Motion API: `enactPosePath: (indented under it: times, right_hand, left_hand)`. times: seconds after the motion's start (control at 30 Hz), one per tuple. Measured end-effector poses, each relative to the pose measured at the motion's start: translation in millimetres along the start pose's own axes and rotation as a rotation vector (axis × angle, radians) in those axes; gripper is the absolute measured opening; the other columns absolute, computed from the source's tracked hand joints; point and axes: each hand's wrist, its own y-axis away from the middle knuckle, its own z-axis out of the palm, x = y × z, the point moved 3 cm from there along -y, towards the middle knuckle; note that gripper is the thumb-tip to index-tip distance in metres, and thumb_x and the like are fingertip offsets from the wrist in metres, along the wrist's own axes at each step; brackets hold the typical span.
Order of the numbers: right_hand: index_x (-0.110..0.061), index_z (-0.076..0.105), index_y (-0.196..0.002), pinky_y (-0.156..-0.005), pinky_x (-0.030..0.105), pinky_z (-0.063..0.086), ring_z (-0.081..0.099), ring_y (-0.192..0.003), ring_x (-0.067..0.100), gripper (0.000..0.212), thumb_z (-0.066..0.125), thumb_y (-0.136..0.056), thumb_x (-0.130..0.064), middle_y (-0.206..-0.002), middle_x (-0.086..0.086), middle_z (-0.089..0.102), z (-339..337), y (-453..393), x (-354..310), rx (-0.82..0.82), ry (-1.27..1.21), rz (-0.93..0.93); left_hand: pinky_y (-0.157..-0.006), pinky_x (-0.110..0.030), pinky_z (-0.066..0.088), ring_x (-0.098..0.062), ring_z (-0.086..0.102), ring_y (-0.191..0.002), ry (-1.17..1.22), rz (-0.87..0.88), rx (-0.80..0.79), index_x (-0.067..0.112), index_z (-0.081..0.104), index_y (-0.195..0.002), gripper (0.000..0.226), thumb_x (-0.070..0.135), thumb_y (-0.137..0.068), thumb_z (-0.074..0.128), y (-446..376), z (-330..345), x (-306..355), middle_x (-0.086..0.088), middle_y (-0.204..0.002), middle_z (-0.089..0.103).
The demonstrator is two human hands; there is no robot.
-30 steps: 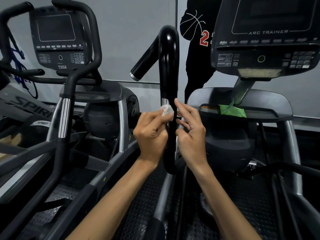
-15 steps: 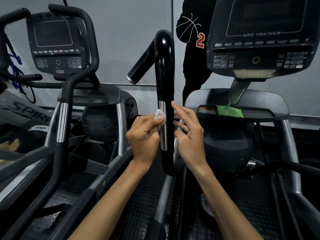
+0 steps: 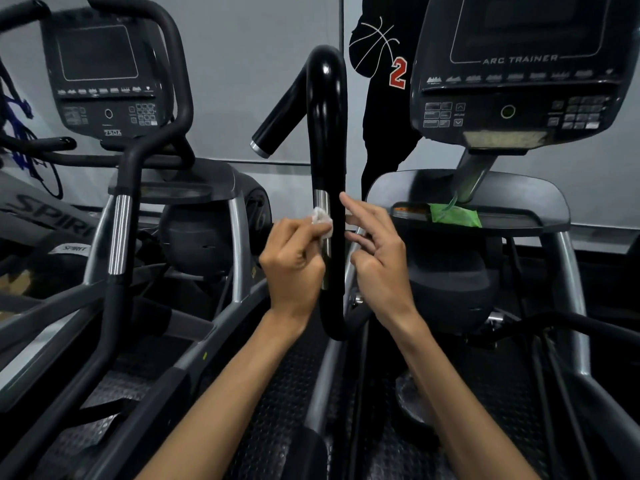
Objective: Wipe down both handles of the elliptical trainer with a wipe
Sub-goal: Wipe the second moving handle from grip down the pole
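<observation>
Wipe (image 3: 322, 220) — small, white, crumpled — sat at frame centre, pinched in the curled fingers of the left hand (image 3: 294, 265) and pressed against the metal band of the handle (image 3: 327, 174). Judged soft, limp and light; likely best bunched at the fingertips so it did not slip off the tube. Handle was a glossy black tube, rigid, rising to a bend at 12 o'clock, with a stub grip branching toward 10 o'clock; gloss suggested a slick surface. Right hand (image 3: 379, 258) stood at 3 o'clock of the tube, fingers loosely spread, holding nothing; whether it touched the tube could not be told. Green packet (image 3: 454, 215) lay on the console tray (image 3: 540, 199) at 2 o'clock. Neighbouring machine's console (image 3: 104, 81) at 10 o'clock — matte plastic.
</observation>
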Motion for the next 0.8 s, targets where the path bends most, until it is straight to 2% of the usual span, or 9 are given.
enactPosePath:
  times: [0.07,0.17,0.23,0.33,0.43,0.57,0.7,0.8]
  right_hand:
    - [-0.014,0.056,-0.143,-0.107,0.022,0.047,0.051,-0.131,0.001,0.082,0.036,-0.074,0.026,-0.136,-0.001,0.054,-0.3,0.2,0.0,-0.004,0.012,-0.007]
    - [-0.014,0.056,-0.144,-0.108,0.026,0.047,0.052,-0.131,0.005,0.083,0.036,-0.073,0.026,-0.136,0.002,0.054,0.0,1.8,1.2,0.0,0.029,-0.025]
    - [-0.015,0.057,-0.144,-0.109,0.027,0.045,0.051,-0.131,0.008,0.083,0.04,-0.072,0.024,-0.135,0.001,0.054,1.9,5.7,4.0,0.027,0.081,-0.042]
    - [-0.018,0.056,-0.145,-0.114,0.035,0.042,0.049,-0.132,0.011,0.083,0.046,-0.073,0.022,-0.133,0.0,0.052,4.8,18.6,9.3,0.049,0.157,-0.06]
    - [-0.02,0.053,-0.147,-0.115,0.035,0.04,0.046,-0.135,0.011,0.077,0.053,-0.08,0.018,-0.137,-0.002,0.049,6.3,32.1,17.4,0.017,0.179,-0.041]
    - [-0.022,0.048,-0.151,-0.115,0.042,0.042,0.044,-0.14,0.013,0.058,0.059,-0.098,-0.002,-0.146,-0.006,0.046,10.8,40.4,24.0,0.003,0.146,-0.021]
    - [-0.019,0.048,-0.15,-0.117,0.032,0.037,0.043,-0.141,0.008,0.045,0.051,-0.105,-0.017,-0.149,-0.005,0.047,9.2,40.7,22.2,0.021,0.142,-0.03]
    - [-0.018,0.05,-0.149,-0.119,0.027,0.034,0.041,-0.143,0.006,0.044,0.048,-0.105,-0.024,-0.149,-0.005,0.047,8.9,39.6,22.4,0.011,0.139,-0.022]
  left_hand:
    - [-0.069,-0.023,0.052,-0.025,0.065,-0.072,-0.056,0.058,-0.052,0.004,0.079,-0.089,0.022,-0.016,-0.083,0.072,11.4,1.5,-0.2,-0.008,-0.08,0.066]
    - [-0.073,-0.011,0.046,-0.015,0.062,-0.076,-0.065,0.029,-0.136,0.002,0.076,-0.089,0.029,-0.022,-0.079,0.066,15.9,-5.2,-14.9,-0.009,-0.083,0.063]
    - [-0.075,-0.008,0.043,-0.006,0.058,-0.078,-0.051,-0.029,-0.128,0.002,0.073,-0.091,0.029,-0.023,-0.078,0.064,6.3,-6.5,-18.9,-0.008,-0.086,0.063]
    - [-0.075,-0.017,0.05,-0.014,0.063,-0.08,-0.033,-0.027,-0.114,0.002,0.075,-0.097,0.025,-0.017,-0.082,0.068,10.5,-4.5,-8.9,-0.006,-0.089,0.066]
    - [-0.071,-0.024,0.053,-0.019,0.066,-0.076,-0.048,0.038,-0.149,0.002,0.077,-0.1,0.024,-0.014,-0.084,0.072,29.2,-8.5,-11.0,-0.008,-0.087,0.069]
    - [-0.076,-0.011,0.048,-0.005,0.063,-0.081,0.01,-0.063,-0.1,0.003,0.076,-0.099,0.024,-0.012,-0.081,0.073,18.0,-10.3,-17.4,-0.006,-0.09,0.071]
    - [-0.077,-0.018,0.052,-0.016,0.066,-0.081,0.024,-0.037,-0.112,0.003,0.077,-0.101,0.023,-0.012,-0.083,0.073,29.7,-6.9,-6.6,-0.003,-0.091,0.071]
    - [-0.076,-0.027,0.055,-0.014,0.066,-0.083,0.02,-0.063,-0.143,0.003,0.075,-0.098,0.028,-0.018,-0.08,0.067,30.4,-10.3,-16.7,-0.005,-0.091,0.071]
